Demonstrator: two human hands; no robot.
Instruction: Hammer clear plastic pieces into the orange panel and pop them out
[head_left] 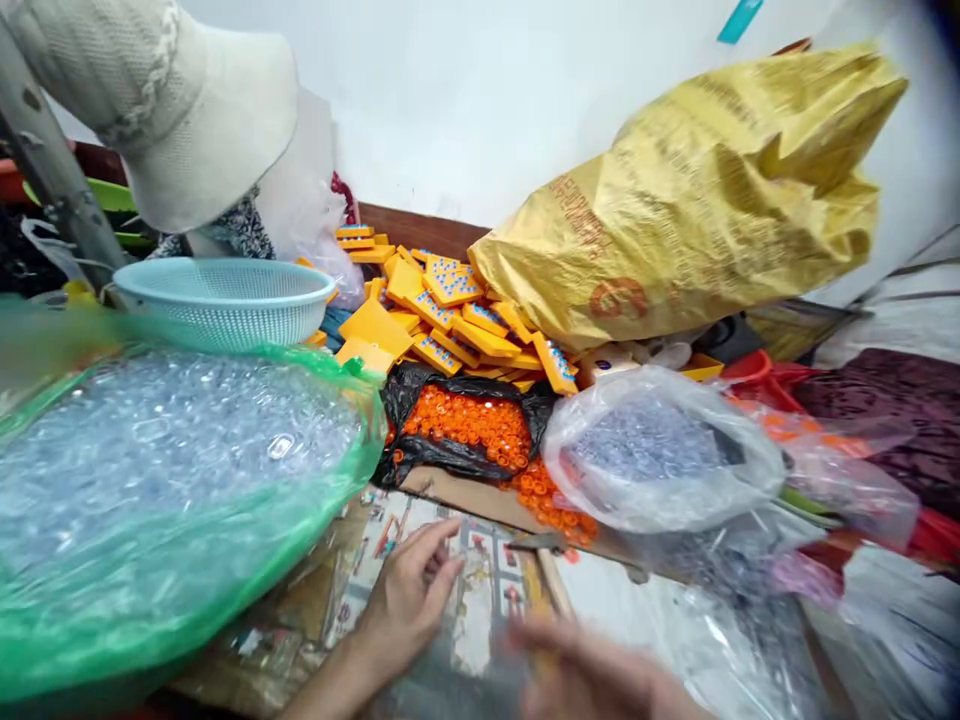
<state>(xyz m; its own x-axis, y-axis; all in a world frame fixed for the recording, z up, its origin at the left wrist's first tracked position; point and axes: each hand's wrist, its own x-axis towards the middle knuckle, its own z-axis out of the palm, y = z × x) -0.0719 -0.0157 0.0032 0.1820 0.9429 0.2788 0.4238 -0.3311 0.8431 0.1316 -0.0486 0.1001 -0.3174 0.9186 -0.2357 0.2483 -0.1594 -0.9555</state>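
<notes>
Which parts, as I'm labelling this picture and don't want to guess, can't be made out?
Right hand: head view, blurred and cut off by the bottom edge; whether it holds anything is unclear.
Yellow sack: head view, its own side hides any contents.
Green bag: head view, cut off by the left edge.
Person under the white hat: head view, mostly hidden by the hat and blue basket.
</notes>
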